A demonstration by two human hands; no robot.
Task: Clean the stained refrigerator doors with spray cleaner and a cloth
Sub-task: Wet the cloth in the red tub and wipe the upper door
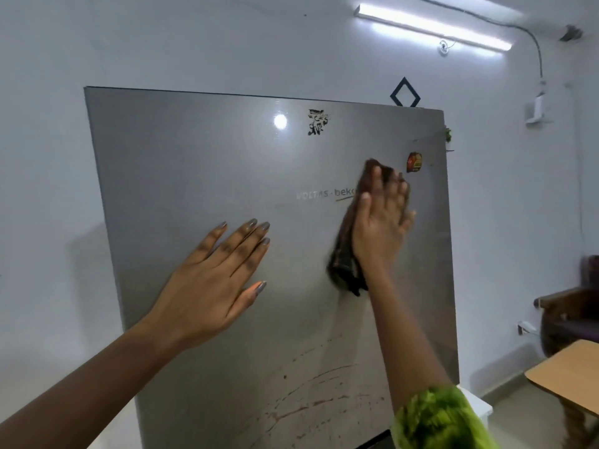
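In the head view, one grey refrigerator door is seen, with two hands laid on it. The left hand is pressed flat against the steel, its fingers spread apart and nothing held in it. The right hand is pressed, fingers extended and slightly apart, on one dark brown cloth, which is pinned between palm and door; the cloth shows above the fingertips and hangs below the heel of the hand. One green sleeve is seen on the right forearm. One red magnet is stuck just up and right of the right hand, and one black sticker sits well above both hands. Reddish-brown stains are streaked low on the door, below both hands. One spray bottle cannot be found in this view.
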